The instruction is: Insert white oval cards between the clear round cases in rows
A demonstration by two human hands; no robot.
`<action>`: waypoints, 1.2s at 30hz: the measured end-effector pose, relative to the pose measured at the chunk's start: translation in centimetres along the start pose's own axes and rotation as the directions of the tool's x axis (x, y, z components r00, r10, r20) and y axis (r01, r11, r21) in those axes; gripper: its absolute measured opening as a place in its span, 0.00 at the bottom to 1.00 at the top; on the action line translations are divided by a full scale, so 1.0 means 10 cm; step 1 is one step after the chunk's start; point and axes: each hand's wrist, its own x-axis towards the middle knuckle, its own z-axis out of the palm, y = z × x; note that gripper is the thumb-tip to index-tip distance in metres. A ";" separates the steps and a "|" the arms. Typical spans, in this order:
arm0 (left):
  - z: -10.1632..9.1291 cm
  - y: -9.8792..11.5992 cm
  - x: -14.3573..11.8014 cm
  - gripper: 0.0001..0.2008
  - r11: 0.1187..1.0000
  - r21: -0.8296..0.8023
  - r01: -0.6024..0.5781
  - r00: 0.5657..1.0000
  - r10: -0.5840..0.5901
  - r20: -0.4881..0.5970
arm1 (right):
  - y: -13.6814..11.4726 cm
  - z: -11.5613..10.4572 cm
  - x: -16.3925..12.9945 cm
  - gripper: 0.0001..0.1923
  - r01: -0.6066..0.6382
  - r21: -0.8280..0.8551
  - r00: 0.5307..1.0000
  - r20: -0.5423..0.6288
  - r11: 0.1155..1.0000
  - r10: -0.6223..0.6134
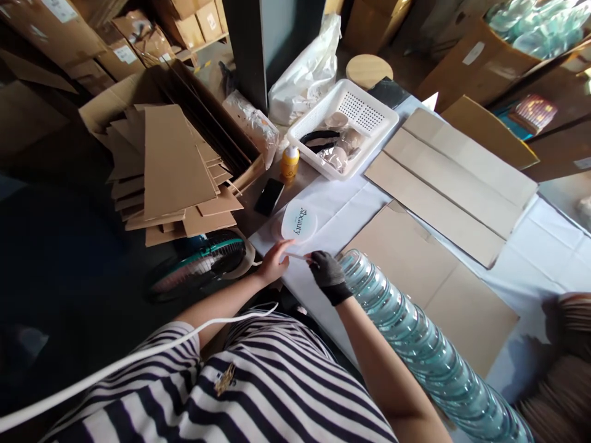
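Note:
Between my two hands is a thin pale flat piece (298,256), seen nearly edge-on, its kind unclear. My left hand (274,263), bare, pinches its left end. My right hand (325,274), in a dark glove, has its fingers closed on the right end. Just beyond them on the table lies a white round label (299,223) printed with "beauty", on what looks like a clear round base. A long stack of clear, greenish plastic bowls or domes (415,335) lies beside my right hand and forearm.
A white basket (390,117) holds small bagged items; a yellow bottle (290,163) and black phone (269,197) are nearby. Flat cardboard (455,178) covers part of the table. Left are a fan (198,264) and a box of cardboard pieces (173,160). Someone's sleeve (561,369) shows right.

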 end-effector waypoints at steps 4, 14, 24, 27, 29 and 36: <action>0.17 -0.22 -0.26 0.24 0.990 -0.020 0.142 0.970 -0.135 0.201 | -0.05 0.46 -0.18 0.18 -0.033 -0.259 0.968 0.232 0.965 0.096; 0.10 0.03 -0.09 0.19 0.462 -0.591 0.661 0.749 -0.457 0.480 | -0.08 0.36 -0.25 0.16 -0.254 0.785 0.843 -0.107 0.565 0.528; 0.63 0.95 0.27 0.22 0.512 -0.389 0.766 0.607 -0.375 0.701 | 0.28 -0.68 -1.44 0.22 -0.076 0.963 0.906 -0.043 0.260 0.422; 1.01 1.31 0.31 0.22 0.588 -0.329 0.739 0.583 -0.313 0.750 | 0.53 -0.83 -1.83 0.23 0.072 0.970 0.815 -0.192 0.233 0.546; 1.24 1.49 0.26 0.24 0.561 -0.309 0.768 0.517 -0.258 0.816 | 0.68 -0.92 -2.10 0.25 0.117 0.979 0.887 -0.178 0.165 0.427; 2.13 2.07 -0.17 0.19 0.705 -0.192 0.683 0.454 -0.204 0.867 | 1.47 -1.21 -2.99 0.17 0.092 0.939 0.801 -0.267 0.332 0.536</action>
